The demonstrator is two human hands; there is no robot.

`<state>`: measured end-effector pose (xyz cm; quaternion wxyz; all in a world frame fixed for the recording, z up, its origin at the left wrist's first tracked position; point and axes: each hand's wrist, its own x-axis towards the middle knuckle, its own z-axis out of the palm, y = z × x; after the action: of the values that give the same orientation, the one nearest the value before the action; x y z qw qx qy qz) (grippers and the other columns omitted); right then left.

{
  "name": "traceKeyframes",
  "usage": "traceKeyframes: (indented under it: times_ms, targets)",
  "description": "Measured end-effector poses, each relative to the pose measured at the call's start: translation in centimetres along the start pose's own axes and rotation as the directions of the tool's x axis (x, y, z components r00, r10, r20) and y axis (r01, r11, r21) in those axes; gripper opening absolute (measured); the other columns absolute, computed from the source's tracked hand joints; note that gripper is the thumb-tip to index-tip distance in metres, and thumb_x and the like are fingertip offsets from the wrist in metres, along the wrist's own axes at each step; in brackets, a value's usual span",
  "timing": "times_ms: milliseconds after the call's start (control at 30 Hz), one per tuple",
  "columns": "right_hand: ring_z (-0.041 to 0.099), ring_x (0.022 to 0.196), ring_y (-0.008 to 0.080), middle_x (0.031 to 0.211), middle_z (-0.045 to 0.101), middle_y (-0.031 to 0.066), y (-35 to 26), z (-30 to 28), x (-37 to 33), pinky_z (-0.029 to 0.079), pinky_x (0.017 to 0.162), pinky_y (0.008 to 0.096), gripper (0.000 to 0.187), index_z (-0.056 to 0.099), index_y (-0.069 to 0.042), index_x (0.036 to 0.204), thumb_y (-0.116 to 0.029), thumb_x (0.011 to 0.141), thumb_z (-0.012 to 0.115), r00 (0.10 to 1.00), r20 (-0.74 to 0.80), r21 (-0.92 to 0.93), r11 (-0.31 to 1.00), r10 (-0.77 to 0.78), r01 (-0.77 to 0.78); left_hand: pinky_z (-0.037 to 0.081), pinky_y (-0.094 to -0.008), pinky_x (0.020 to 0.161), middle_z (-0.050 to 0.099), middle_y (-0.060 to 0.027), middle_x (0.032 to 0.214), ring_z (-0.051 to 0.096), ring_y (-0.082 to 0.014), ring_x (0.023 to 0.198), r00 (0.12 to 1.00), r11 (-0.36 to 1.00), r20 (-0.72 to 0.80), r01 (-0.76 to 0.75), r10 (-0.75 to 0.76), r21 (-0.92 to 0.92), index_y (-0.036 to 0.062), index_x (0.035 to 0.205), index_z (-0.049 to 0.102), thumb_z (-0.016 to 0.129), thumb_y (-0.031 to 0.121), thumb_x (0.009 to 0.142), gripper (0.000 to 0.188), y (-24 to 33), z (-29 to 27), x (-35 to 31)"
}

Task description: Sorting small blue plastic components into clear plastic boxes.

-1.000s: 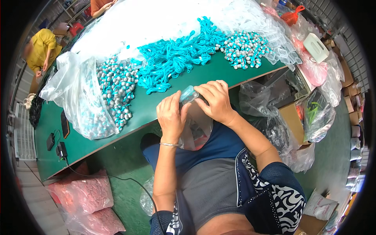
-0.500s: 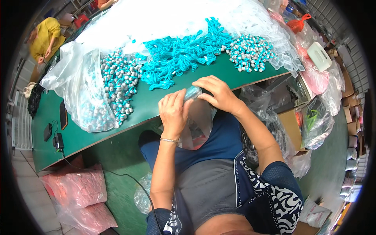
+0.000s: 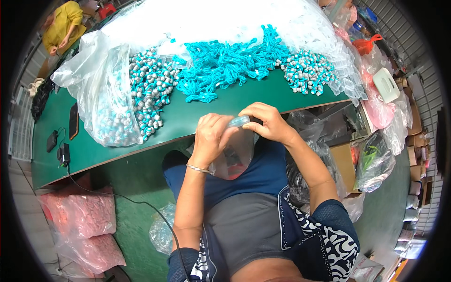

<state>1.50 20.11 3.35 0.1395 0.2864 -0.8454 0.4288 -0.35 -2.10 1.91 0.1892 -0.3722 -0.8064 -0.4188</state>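
Note:
Between my two hands is a small clear plastic box with something teal showing inside. My left hand wraps its fingers round the left end. My right hand pinches the right end between thumb and fingers. Both hands are just off the table's front edge, above my lap. Beyond them on the green table lie a heap of teal cord bundles, a pile of grey-and-teal beadlike pieces on the left and a second pile of such pieces on the right.
A clear bag of similar pieces lies on the table. Clear plastic boxes heap up at the back. A phone and a cable are on the left. Pink-filled bags sit on the floor. A co-worker in yellow is far left.
The small box has turned so that it lies flatter and shows a narrower side. Both hands keep hold of it. The whole view has shifted slightly.

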Motion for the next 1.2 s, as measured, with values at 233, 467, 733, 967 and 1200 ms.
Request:
traceKeyframes:
  times_ms: [233,467,733,967,1200]
  targets:
    - [0.061,0.073,0.0289,0.081,0.065,0.0114,-1.5,1.4,0.0,0.049,0.068,0.0377,0.024,0.067,-0.002,0.095,-0.015,0.079,0.078,0.995,-0.071,-0.056,0.996,-0.074,0.070,0.048,-0.0388,0.076,0.067,-0.0103,0.087,0.062,-0.0294,0.081,0.998,0.996,0.061,0.003,0.003,-0.093,0.0032,0.097,0.069,0.076,0.019,0.082,0.023,-0.9,-1.0,-0.6]
    - [0.063,0.077,0.0292,0.088,0.065,0.0132,-2.6,1.5,0.2,0.050,0.071,0.0362,0.020,0.066,0.000,0.099,-0.015,0.088,0.071,0.996,-0.085,0.029,0.999,-0.035,0.038,0.048,-0.0413,0.077,0.066,-0.0126,0.085,0.060,-0.0310,0.082,0.999,0.987,0.011,-0.042,0.044,-0.154,0.0022,0.098,0.068,0.075,0.017,0.081,0.024,-0.4,-1.7,-0.2]
    - [0.064,0.082,0.0254,0.092,0.067,0.0126,-3.4,2.7,0.0,0.051,0.074,0.0335,0.020,0.066,0.003,0.100,-0.017,0.095,0.065,0.983,-0.177,0.104,0.994,0.053,-0.035,0.050,-0.0406,0.072,0.066,-0.0133,0.084,0.061,-0.0318,0.079,1.000,0.974,-0.011,-0.002,0.000,-0.228,0.0013,0.096,0.068,0.075,0.015,0.080,0.022,0.3,-1.6,-0.1]
    - [0.064,0.087,0.0296,0.096,0.070,0.0124,-0.5,1.5,1.7,0.051,0.077,0.0374,0.020,0.068,0.001,0.103,-0.012,0.088,0.069,0.964,-0.205,-0.124,0.982,-0.167,0.144,0.050,-0.0394,0.076,0.067,-0.0105,0.091,0.062,-0.0303,0.084,0.991,0.992,-0.059,-0.120,0.123,0.047,0.0030,0.100,0.068,0.077,0.013,0.079,0.025,-0.4,-1.6,1.8]
    - [0.062,0.103,0.0285,0.114,0.069,0.0087,0.4,1.6,0.3,0.046,0.089,0.0406,0.027,0.069,-0.006,0.111,-0.017,0.086,0.070,0.972,-0.054,-0.499,0.849,-0.228,0.172,0.048,-0.0417,0.085,0.068,-0.0069,0.108,0.062,-0.0282,0.097,0.989,0.961,-0.083,-0.096,0.122,0.260,0.0079,0.110,0.068,0.080,0.016,0.073,0.040,-1.1,0.5,0.4]
